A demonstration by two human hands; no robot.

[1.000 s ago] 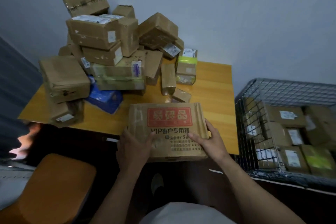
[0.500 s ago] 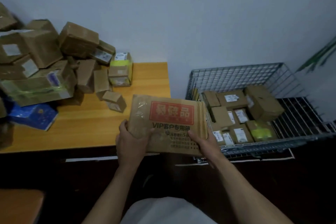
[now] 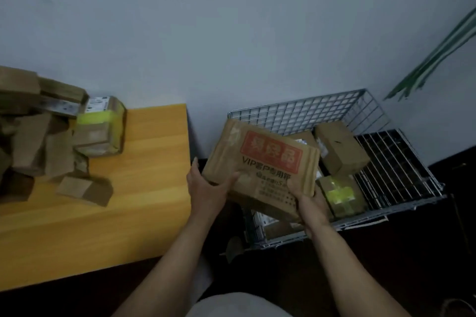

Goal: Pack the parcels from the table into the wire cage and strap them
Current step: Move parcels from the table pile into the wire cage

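Orange table (image 3: pixel 144 188) with parcel heap (image 3: pixel 51 141), left hand (image 3: pixel 208 188) and right hand (image 3: pixel 311 203) gripping red-labelled box (image 3: pixel 262 170) over wire cage (image 3: pixel 309 110)

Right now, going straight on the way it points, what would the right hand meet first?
Probably the parcels packed in the cage, below the box the right hand grips; depth unclear.

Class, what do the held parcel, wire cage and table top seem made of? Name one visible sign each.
Held parcel: brown cardboard, matt; creased edges, printed red label.
Wire cage: metal, likely plated; shiny grid of thin rods.
Table top: wood or wood-look laminate; smooth orange surface with grain streaks.
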